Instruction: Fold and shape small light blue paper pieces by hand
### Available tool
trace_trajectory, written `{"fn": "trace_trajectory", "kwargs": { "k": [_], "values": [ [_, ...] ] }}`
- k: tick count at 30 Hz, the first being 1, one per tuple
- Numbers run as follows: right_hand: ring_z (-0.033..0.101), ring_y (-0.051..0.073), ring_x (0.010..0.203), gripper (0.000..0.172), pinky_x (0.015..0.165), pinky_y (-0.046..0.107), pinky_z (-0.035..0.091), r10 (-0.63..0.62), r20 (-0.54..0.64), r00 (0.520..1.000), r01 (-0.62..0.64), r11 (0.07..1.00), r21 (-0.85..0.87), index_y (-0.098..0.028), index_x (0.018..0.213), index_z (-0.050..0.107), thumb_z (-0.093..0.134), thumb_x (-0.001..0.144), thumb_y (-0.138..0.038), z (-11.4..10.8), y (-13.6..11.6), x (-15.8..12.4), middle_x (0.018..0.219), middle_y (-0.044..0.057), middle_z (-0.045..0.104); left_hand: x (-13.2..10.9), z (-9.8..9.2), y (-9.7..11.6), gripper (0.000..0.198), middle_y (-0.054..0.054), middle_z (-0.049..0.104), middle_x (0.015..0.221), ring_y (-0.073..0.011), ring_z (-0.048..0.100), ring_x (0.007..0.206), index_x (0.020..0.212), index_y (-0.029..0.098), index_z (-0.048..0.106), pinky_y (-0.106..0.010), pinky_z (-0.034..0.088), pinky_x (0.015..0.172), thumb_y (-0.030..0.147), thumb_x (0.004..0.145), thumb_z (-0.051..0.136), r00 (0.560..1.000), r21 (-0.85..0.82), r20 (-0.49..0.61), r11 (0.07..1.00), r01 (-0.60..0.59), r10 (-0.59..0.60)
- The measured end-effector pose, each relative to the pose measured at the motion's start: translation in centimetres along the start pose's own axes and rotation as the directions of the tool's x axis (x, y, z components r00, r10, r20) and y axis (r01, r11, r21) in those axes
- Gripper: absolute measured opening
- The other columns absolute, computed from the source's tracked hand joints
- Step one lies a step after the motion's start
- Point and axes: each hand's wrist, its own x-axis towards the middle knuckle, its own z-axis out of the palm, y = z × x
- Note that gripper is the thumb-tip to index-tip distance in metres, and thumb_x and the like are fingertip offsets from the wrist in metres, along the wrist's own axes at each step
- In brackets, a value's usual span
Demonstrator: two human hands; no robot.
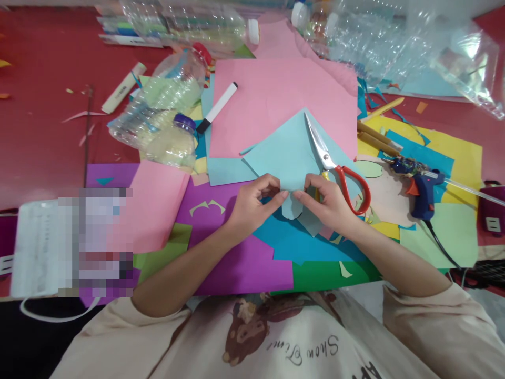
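Observation:
A small light blue paper piece [292, 206] with a rounded lower end is pinched between both hands at the centre. My left hand [258, 202] grips its left edge between thumb and curled fingers, and my right hand [325, 200] grips the right edge the same way. Behind them lies a larger light blue sheet [290, 142] on a pink sheet [276, 100]. Scissors with red handles [342, 171] rest partly open on the blue sheet, just beyond my right hand. A white marker with a black cap [218, 108] lies on the pink sheet.
A blue glue gun [424, 195] with its cord sits at the right. Clear plastic bottles [173, 100] lie at the left and along the back. Purple paper [236, 268], blue paper [315, 250] and small scraps cover the near part. A white device [43, 247] is at the left edge.

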Motion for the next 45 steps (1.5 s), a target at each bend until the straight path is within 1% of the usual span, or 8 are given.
{"fn": "trace_trajectory", "kwargs": {
  "k": [9,12,15,23,28,34,39,45],
  "values": [
    [0.045,0.012,0.063,0.023,0.062,0.027,0.035,-0.055,0.031,0.998,0.054,0.999,0.006,-0.021,0.070,0.042,0.054,0.088,-0.023,0.14,0.23,-0.01,0.065,-0.003,0.046,-0.24,-0.07,-0.01,0.033,-0.001,0.066,0.072,-0.0126,0.064,0.067,0.075,0.019,0.058,-0.022,0.051,0.061,0.051,0.083,0.059,0.999,0.057,0.030,0.998,-0.018,0.017],
    [0.049,0.014,0.068,0.015,0.066,0.029,0.036,-0.032,0.043,0.999,0.033,0.999,-0.034,-0.020,0.074,0.048,0.054,0.087,-0.024,0.23,0.39,-0.15,0.069,-0.001,0.052,-0.41,-0.04,0.05,0.024,-0.001,0.069,0.074,-0.0121,0.066,0.069,0.079,0.019,0.060,-0.020,0.051,0.061,0.042,0.085,0.057,0.997,0.142,0.033,0.987,-0.069,0.065],
    [0.048,0.015,0.068,0.017,0.067,0.030,0.037,-0.023,0.046,0.999,0.026,0.998,-0.062,-0.020,0.072,0.048,0.054,0.088,-0.025,0.26,0.45,-0.26,0.068,0.000,0.051,-0.49,-0.02,0.02,0.015,0.001,0.069,0.071,-0.0100,0.066,0.066,0.080,0.019,0.060,-0.017,0.050,0.059,0.032,0.086,0.058,0.992,0.176,0.027,0.976,-0.129,0.126],
    [0.053,0.014,0.072,0.010,0.069,0.030,0.039,-0.021,0.057,0.998,0.020,1.000,0.008,-0.019,0.079,0.055,0.053,0.089,-0.020,0.15,0.18,-0.22,0.071,0.000,0.056,-0.25,-0.20,-0.37,0.014,0.000,0.071,0.072,-0.0103,0.067,0.067,0.080,0.018,0.065,-0.017,0.052,0.060,0.030,0.086,0.060,0.988,0.128,0.048,0.980,-0.154,0.149],
    [0.050,0.014,0.070,0.011,0.067,0.030,0.038,0.004,0.071,0.997,-0.004,1.000,0.004,-0.019,0.079,0.055,0.055,0.089,-0.023,-0.01,0.26,-0.28,0.072,0.000,0.054,-0.21,-0.16,-0.29,0.013,0.001,0.072,0.070,-0.0105,0.068,0.064,0.081,0.018,0.067,-0.017,0.052,0.057,0.030,0.084,0.063,0.984,0.090,0.009,0.980,-0.176,0.176],
    [0.055,0.015,0.077,0.008,0.070,0.030,0.041,0.033,0.108,0.994,-0.048,0.990,0.133,-0.018,0.086,0.058,0.051,0.088,-0.015,-0.31,0.48,-0.37,0.081,0.002,0.061,-0.40,-0.26,-0.34,0.012,-0.002,0.077,0.082,-0.0127,0.072,0.072,0.084,0.022,0.073,-0.018,0.057,0.065,0.024,0.086,0.061,0.966,0.079,0.011,0.963,-0.257,0.257],
    [0.053,0.012,0.072,0.008,0.065,0.027,0.040,0.080,0.081,0.994,-0.096,0.971,0.220,-0.018,0.083,0.058,0.052,0.089,-0.018,-0.16,0.49,-0.57,0.075,0.000,0.058,-0.44,-0.55,-0.38,0.018,-0.001,0.077,0.089,-0.0130,0.073,0.079,0.093,0.024,0.073,-0.018,0.058,0.070,0.014,0.086,0.059,0.917,0.149,0.058,0.905,-0.399,0.394],
    [0.051,0.010,0.066,0.013,0.058,0.024,0.039,0.215,0.144,0.966,-0.255,0.883,0.393,-0.017,0.085,0.060,0.054,0.090,-0.027,-0.08,-0.20,-0.55,0.073,0.000,0.057,-0.37,-0.78,-0.73,0.028,-0.001,0.077,0.089,-0.0114,0.073,0.081,0.102,0.024,0.069,-0.017,0.057,0.071,0.007,0.086,0.055,0.801,0.318,0.063,0.749,-0.581,0.595]
  ]
}}
